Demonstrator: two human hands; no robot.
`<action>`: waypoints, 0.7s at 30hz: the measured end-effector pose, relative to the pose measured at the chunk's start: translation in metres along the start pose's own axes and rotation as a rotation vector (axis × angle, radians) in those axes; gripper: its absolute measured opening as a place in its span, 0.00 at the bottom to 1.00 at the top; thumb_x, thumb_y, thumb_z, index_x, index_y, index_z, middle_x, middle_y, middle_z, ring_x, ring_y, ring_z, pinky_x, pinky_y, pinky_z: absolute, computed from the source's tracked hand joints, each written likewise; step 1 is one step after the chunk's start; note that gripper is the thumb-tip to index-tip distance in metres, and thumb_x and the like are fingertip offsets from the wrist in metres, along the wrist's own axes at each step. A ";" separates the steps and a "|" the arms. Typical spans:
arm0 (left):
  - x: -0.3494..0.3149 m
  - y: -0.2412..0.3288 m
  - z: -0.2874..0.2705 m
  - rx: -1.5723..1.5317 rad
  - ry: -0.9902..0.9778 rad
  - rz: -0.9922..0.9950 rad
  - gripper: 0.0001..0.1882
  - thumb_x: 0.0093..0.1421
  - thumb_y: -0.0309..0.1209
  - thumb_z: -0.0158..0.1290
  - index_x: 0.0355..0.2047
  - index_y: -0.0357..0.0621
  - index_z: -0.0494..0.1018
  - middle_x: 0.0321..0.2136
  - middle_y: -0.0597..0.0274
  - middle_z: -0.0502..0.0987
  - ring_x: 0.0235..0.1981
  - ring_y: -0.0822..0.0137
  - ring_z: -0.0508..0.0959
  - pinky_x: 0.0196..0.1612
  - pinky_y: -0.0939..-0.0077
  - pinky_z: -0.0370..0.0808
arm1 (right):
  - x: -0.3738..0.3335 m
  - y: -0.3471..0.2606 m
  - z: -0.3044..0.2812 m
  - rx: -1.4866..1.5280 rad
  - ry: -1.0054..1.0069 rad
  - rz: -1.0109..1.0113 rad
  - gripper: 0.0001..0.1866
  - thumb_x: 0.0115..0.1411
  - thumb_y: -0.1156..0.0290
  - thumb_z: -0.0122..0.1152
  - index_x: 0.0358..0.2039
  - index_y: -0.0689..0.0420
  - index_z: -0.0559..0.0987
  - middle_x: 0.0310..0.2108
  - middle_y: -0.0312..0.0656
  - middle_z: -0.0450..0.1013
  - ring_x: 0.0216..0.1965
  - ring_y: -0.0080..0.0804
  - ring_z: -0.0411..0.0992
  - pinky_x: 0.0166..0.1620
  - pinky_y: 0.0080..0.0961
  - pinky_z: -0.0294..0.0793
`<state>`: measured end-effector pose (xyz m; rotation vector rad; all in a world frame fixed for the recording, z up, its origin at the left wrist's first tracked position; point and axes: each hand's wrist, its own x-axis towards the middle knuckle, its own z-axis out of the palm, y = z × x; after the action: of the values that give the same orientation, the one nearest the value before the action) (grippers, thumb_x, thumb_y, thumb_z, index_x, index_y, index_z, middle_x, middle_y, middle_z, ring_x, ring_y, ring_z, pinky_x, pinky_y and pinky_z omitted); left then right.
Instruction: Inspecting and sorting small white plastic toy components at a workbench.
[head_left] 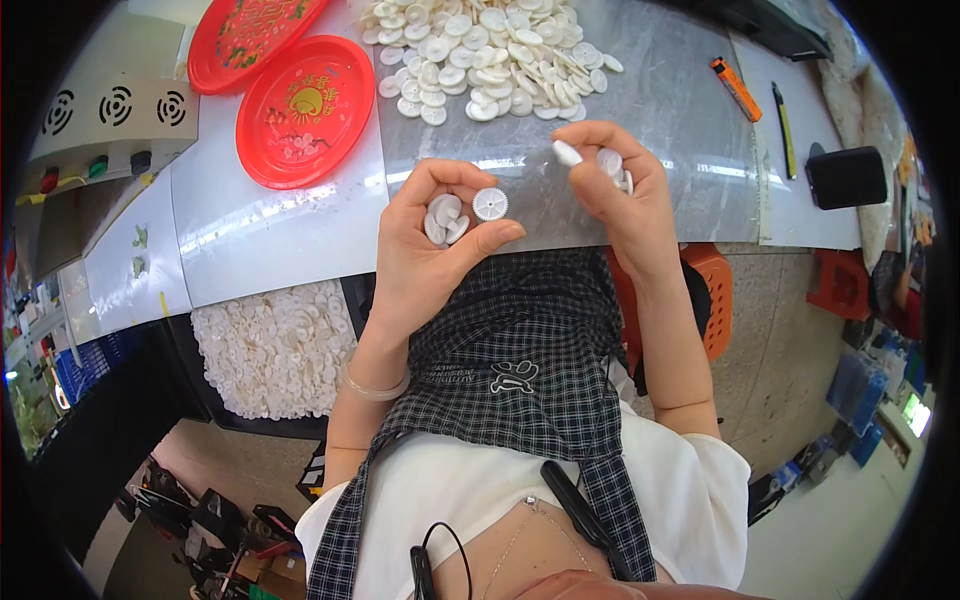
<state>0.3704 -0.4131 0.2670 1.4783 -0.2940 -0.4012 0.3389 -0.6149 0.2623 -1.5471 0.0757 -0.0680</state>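
Several white plastic gears lie cupped in my left hand (425,235). One toothed gear (490,204) stands out between its thumb and fingers, its face turned up. My right hand (635,195) is raised to the right, apart from the left. Between its thumb and index finger it pinches a white gear (567,153), seen nearly edge-on, and a few more white gears (611,165) rest against its palm. Beyond both hands, a heap of white gears (490,50) is spread on the grey tabletop (660,80).
Two red plastic trays, one nearer (305,112) and one farther (225,60), overlap at the left. A crate of white parts (270,350) sits below the table edge. An orange-handled cutter (736,90), a yellow-black pen-like tool (784,130) and a black phone-like device (847,177) lie at the right.
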 end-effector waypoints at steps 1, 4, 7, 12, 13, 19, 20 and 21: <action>-0.001 0.000 -0.002 -0.114 -0.015 -0.074 0.17 0.53 0.22 0.63 0.41 0.41 0.70 0.28 0.70 0.74 0.25 0.84 0.70 0.28 0.92 0.68 | 0.000 0.005 -0.003 0.214 -0.029 0.086 0.14 0.59 0.68 0.60 0.44 0.59 0.77 0.24 0.29 0.65 0.25 0.15 0.62 0.29 0.10 0.59; -0.007 -0.001 -0.021 -0.520 -0.080 -0.205 0.15 0.59 0.27 0.57 0.45 0.42 0.66 0.29 0.70 0.68 0.23 0.81 0.64 0.24 0.91 0.63 | 0.000 0.007 0.008 0.509 -0.047 0.157 0.16 0.64 0.61 0.50 0.44 0.60 0.73 0.26 0.32 0.68 0.23 0.15 0.62 0.22 0.10 0.56; -0.026 -0.001 -0.054 -0.906 -0.075 -0.186 0.14 0.63 0.32 0.51 0.47 0.44 0.63 0.31 0.68 0.64 0.23 0.79 0.61 0.21 0.90 0.59 | 0.003 0.001 0.033 0.600 -0.104 0.131 0.20 0.66 0.55 0.45 0.42 0.60 0.72 0.27 0.34 0.70 0.22 0.15 0.63 0.19 0.10 0.55; -0.093 0.026 -0.125 -0.880 0.292 0.115 0.14 0.65 0.42 0.45 0.30 0.47 0.61 0.32 0.63 0.63 0.27 0.71 0.61 0.22 0.80 0.61 | 0.003 -0.013 0.105 0.643 -0.367 0.212 0.19 0.67 0.53 0.44 0.38 0.57 0.74 0.27 0.35 0.71 0.23 0.15 0.68 0.18 0.10 0.57; -0.107 0.033 -0.135 -0.809 0.398 0.158 0.16 0.66 0.44 0.43 0.28 0.46 0.61 0.30 0.63 0.63 0.27 0.70 0.61 0.22 0.81 0.61 | 0.002 -0.017 0.127 0.687 -0.438 0.249 0.19 0.67 0.54 0.44 0.36 0.57 0.74 0.26 0.35 0.71 0.23 0.15 0.69 0.19 0.10 0.58; -0.165 0.034 -0.176 -0.123 0.777 0.119 0.23 0.70 0.46 0.36 0.25 0.43 0.65 0.25 0.62 0.70 0.31 0.66 0.69 0.36 0.74 0.68 | -0.022 0.016 0.257 0.657 -0.724 0.079 0.17 0.67 0.59 0.50 0.34 0.60 0.78 0.32 0.38 0.76 0.36 0.28 0.74 0.44 0.26 0.71; -0.168 0.029 -0.178 0.145 0.895 0.018 0.24 0.71 0.45 0.34 0.26 0.42 0.67 0.27 0.60 0.73 0.35 0.64 0.72 0.43 0.71 0.69 | -0.027 0.030 0.265 0.655 -0.725 0.068 0.17 0.67 0.59 0.50 0.34 0.60 0.78 0.32 0.38 0.76 0.36 0.28 0.74 0.44 0.26 0.71; -0.176 0.022 -0.188 0.302 0.766 -0.085 0.26 0.71 0.46 0.33 0.32 0.38 0.72 0.35 0.56 0.77 0.43 0.63 0.74 0.56 0.65 0.63 | -0.032 0.044 0.271 0.280 -0.762 -0.163 0.15 0.66 0.60 0.51 0.36 0.58 0.79 0.34 0.40 0.77 0.39 0.33 0.75 0.46 0.29 0.70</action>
<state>0.2946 -0.1668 0.2842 1.8285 0.3347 0.1685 0.3321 -0.3416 0.2245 -1.2113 -0.6370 0.3688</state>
